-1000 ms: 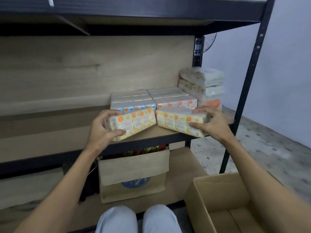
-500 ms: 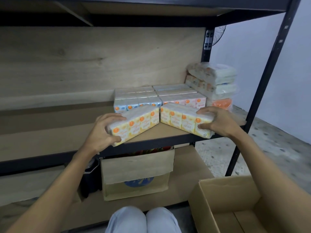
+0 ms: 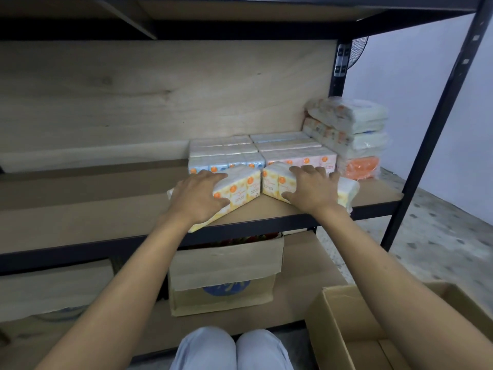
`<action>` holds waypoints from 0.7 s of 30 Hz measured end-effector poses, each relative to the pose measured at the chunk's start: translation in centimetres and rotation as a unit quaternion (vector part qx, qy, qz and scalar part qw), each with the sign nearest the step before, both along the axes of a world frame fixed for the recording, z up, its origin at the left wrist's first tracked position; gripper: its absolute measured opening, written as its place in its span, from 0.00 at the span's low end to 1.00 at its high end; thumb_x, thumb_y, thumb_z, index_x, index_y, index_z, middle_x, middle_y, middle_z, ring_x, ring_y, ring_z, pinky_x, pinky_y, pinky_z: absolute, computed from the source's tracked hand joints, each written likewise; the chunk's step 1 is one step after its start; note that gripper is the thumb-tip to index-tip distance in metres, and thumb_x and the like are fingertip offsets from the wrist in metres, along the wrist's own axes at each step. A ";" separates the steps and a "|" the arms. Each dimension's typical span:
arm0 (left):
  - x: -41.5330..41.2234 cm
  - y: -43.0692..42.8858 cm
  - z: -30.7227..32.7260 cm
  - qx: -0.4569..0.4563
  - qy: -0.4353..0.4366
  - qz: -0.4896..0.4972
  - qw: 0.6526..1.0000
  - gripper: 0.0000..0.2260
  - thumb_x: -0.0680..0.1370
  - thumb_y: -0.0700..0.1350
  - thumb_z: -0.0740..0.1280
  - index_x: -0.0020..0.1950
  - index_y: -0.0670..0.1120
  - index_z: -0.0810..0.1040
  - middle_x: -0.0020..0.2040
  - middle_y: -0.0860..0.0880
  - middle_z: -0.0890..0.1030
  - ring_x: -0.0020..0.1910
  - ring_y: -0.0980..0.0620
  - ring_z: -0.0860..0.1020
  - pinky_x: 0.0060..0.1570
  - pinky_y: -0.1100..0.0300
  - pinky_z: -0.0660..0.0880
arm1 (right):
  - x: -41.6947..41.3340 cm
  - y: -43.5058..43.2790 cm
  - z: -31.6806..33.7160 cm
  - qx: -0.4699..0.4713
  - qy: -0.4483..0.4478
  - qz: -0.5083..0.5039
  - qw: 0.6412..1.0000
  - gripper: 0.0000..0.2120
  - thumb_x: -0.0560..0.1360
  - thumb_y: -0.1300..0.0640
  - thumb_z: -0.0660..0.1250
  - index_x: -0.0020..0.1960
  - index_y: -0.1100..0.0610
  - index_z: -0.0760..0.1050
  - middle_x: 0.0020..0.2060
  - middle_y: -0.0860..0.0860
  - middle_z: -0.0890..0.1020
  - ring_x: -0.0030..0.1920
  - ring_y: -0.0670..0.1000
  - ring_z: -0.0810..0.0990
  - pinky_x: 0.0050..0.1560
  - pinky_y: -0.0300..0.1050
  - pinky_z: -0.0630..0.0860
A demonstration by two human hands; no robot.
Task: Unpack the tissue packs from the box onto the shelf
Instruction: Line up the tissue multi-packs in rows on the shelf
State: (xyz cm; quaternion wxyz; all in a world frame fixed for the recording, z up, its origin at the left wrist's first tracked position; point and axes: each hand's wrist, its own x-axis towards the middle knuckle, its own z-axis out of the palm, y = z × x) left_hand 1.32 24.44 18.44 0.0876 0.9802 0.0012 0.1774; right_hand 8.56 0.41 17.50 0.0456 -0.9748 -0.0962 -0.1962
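Two yellow tissue packs lie in a V at the front of the wooden shelf (image 3: 80,209). My left hand (image 3: 197,196) lies on the left pack (image 3: 240,188), fingers over its top and thumb against its front face. My right hand (image 3: 312,190) rests on the right pack (image 3: 274,180) the same way, fingers spread flat. Behind them stand rows of blue (image 3: 221,156) and pink (image 3: 296,153) packs. The open cardboard box (image 3: 333,316) sits at the lower right; the part of its floor I can see is bare.
A stack of wrapped tissue bundles (image 3: 352,124) fills the shelf's right end beside the black upright (image 3: 432,134). Another carton (image 3: 226,268) stands on the lower shelf. The shelf's left half is bare board. My knees (image 3: 232,348) are at the bottom.
Both hands slid from the packs' outer ends toward the middle and now lie on top of them. The two packs sit lower and further back on the shelf.
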 end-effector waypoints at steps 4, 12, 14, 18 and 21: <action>1.1 -0.3 -0.4 0.050 0.012 0.026 0.998 0.26 0.78 0.56 0.64 0.74 0.59 0.62 0.74 0.52 0.64 0.74 0.47 0.61 0.67 0.49 0.61 | 0.6 -1.4 -0.7 -0.034 -0.040 0.024 0.998 0.26 0.73 0.44 0.68 0.69 0.48 0.68 0.66 0.50 0.73 0.67 0.56 0.68 0.65 0.59 0.61; 1.8 0.3 -0.5 -0.003 -0.009 -0.026 1.000 0.24 0.77 0.47 0.68 0.72 0.59 0.67 0.74 0.55 0.66 0.73 0.53 0.63 0.68 0.54 0.60 | 2.7 -5.3 -0.2 0.000 -0.008 0.129 0.992 0.29 0.71 0.43 0.70 0.71 0.42 0.66 0.71 0.45 0.70 0.71 0.49 0.65 0.68 0.55 0.60; 2.1 0.7 -0.8 -0.014 -0.014 -0.044 0.999 0.24 0.77 0.46 0.69 0.71 0.59 0.68 0.73 0.55 0.68 0.73 0.54 0.63 0.68 0.55 0.60 | 3.3 -6.0 -0.2 0.006 0.001 0.146 0.989 0.29 0.71 0.43 0.71 0.70 0.41 0.67 0.71 0.45 0.69 0.71 0.49 0.64 0.68 0.54 0.59; 2.6 1.5 -0.7 -0.017 -0.008 -0.067 0.998 0.24 0.76 0.50 0.69 0.70 0.62 0.69 0.72 0.60 0.68 0.73 0.58 0.62 0.67 0.56 0.60 | 4.5 -7.0 0.2 0.019 0.015 0.183 0.983 0.29 0.68 0.44 0.73 0.68 0.41 0.70 0.69 0.46 0.71 0.70 0.49 0.67 0.69 0.56 0.64; 3.1 1.8 -0.7 -0.017 -0.008 -0.067 0.998 0.24 0.74 0.54 0.70 0.68 0.65 0.69 0.71 0.63 0.69 0.72 0.60 0.63 0.65 0.56 0.61 | 5.4 -7.5 0.4 0.035 0.023 0.210 0.977 0.30 0.67 0.49 0.76 0.67 0.44 0.72 0.67 0.45 0.74 0.68 0.49 0.70 0.68 0.50 0.67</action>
